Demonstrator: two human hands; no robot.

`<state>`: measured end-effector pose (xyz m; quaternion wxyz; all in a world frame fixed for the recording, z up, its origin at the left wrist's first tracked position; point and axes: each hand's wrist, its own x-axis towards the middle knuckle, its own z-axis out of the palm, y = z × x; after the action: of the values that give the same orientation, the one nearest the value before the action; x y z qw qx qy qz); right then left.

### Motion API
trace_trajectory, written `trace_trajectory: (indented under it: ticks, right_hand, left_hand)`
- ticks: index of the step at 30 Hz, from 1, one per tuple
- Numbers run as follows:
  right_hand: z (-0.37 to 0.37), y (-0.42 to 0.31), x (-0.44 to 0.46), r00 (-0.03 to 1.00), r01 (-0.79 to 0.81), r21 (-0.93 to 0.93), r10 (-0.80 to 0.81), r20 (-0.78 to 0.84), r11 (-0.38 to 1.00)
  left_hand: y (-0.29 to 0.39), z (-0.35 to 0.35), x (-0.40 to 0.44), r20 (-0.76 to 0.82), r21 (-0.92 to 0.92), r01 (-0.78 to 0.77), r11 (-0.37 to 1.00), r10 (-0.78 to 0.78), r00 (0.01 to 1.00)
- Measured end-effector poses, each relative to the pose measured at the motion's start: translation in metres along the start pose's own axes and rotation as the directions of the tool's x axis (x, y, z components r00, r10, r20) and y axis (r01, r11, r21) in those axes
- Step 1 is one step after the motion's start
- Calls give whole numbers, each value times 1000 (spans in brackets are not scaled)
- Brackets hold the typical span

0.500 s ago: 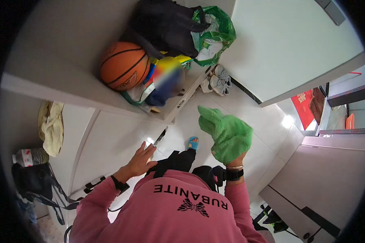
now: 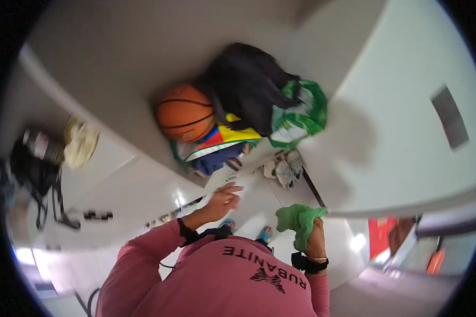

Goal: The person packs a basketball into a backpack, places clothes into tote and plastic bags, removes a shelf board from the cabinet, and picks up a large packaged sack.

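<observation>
Head view: blurred look downward; pale floor [image 2: 254,198] below the hands.
White panel [image 2: 407,127]: spreads over the upper right, a grey plate [image 2: 449,117] fixed on it.
Shelf [image 2: 217,181]: crosses the upper middle, its corner pointing toward the wearer, several things heaped on it.
Sweater [image 2: 217,274]: pink, worn by the person, with black lettering and a butterfly print on the front.
Black bag [image 2: 243,87]: slumped at the back of the heap, between the ball and the green bag.
Ball [image 2: 185,112]: orange with black lines, lying at the heap's left end.
Green bag [image 2: 314,111]: crumpled at the right end, whitish patches showing.
Packet [image 2: 240,134]: yellow, red and blue, in front of the black bag, dark blue fabric [image 2: 211,161] below it.
Shoes [image 2: 283,171]: pale, on the floor between shelf and panel.
Cloth [image 2: 301,222]: green, bunched in the right hand, above the floor and nearer the wearer than the shoes.
Right hand [image 2: 316,239]: gripping the cloth.
Left hand [image 2: 221,203]: holding nothing, fingers loosely extended near the shelf corner; cannot tell whether they touch it.
Slippers [image 2: 266,235]: blue, on the wearer's feet.
</observation>
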<state>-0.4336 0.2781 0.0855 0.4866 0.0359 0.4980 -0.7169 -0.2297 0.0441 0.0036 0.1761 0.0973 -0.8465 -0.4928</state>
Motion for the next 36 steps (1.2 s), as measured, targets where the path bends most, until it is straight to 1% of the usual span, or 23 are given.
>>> trace_trajectory:
  ticks: [2,3,4,6,7,9,10,12,14,16,17,18,19,20,22,24,26,30,31,32,33,34,36]
  right_hand:
    - [-8,-20,23,973,124,-548,8,232,827]
    - [26,-40,16,913,260,-514,-36,405,818]
    - [33,-47,27,791,469,-588,-18,611,659]
    - [58,-58,34,652,543,-559,104,751,626]
    - [76,-67,33,620,552,-547,129,774,630]
    - [107,-79,27,505,721,-549,222,834,422]
    - [110,-79,31,474,734,-531,241,847,424]
    - [113,-82,40,454,826,-481,159,877,293]
    - [111,-94,49,387,869,-431,211,898,243]
    - [95,-87,63,599,617,-531,90,795,582]
    - [86,-85,71,579,625,-521,103,809,582]
    - [75,-85,78,704,478,-570,96,703,668]
    - [63,-82,82,816,312,-591,109,568,744]
    - [53,-77,84,817,309,-598,116,565,739]
    - [28,-71,89,922,154,-553,82,379,819]
    - [8,-65,97,936,143,-517,54,347,844]
    - [1,-60,101,972,73,-468,41,229,881]
    - [14,-51,114,970,98,-515,34,242,852]
    - [22,-51,115,967,104,-550,45,252,829]
    - [30,-52,118,964,116,-582,49,260,805]
    - [32,-52,123,954,145,-611,53,294,778]
    - [37,-53,126,945,171,-614,49,324,771]
    - [41,-56,136,941,179,-647,63,331,741]
  left_hand:
    - [54,23,13,35,90,59,994,-62,997]
    - [86,26,23,105,63,107,992,-113,988]
    - [104,32,31,70,-70,42,997,-38,997]
    - [138,40,40,1,-307,92,947,-96,995]
    - [136,42,37,-38,-290,100,952,-116,993]
    - [128,45,28,-108,-403,261,877,-329,938]
    - [130,39,25,-144,-397,259,881,-338,930]
    - [134,12,11,-471,-316,276,908,-402,785]
    - [151,-30,-7,-639,-440,213,872,-471,609]
    - [185,-82,-28,-795,-123,315,941,-284,536]
    - [198,-101,-31,-894,-282,170,944,-323,311]
    - [209,-119,-33,-917,-393,-19,919,-390,81]
    - [226,-141,-36,-956,-274,206,939,-289,48]
    - [234,-165,-41,-981,-151,422,894,-188,46]
    - [219,-212,-51,-998,-67,-75,995,-68,-7]
    - [215,-249,-61,-971,182,151,972,153,184]
    - [188,-286,-66,-987,72,233,970,36,154]
    - [114,-312,-71,-958,-25,365,931,-127,257]
    - [120,-299,-58,-970,-47,531,846,-165,178]
    - [112,-299,-59,-980,28,788,615,-140,145]
    - [96,-295,-64,-996,-3,675,737,-61,63]
    - [87,-291,-68,-998,38,559,828,3,62]
    - [83,-277,-75,-978,206,558,804,182,98]
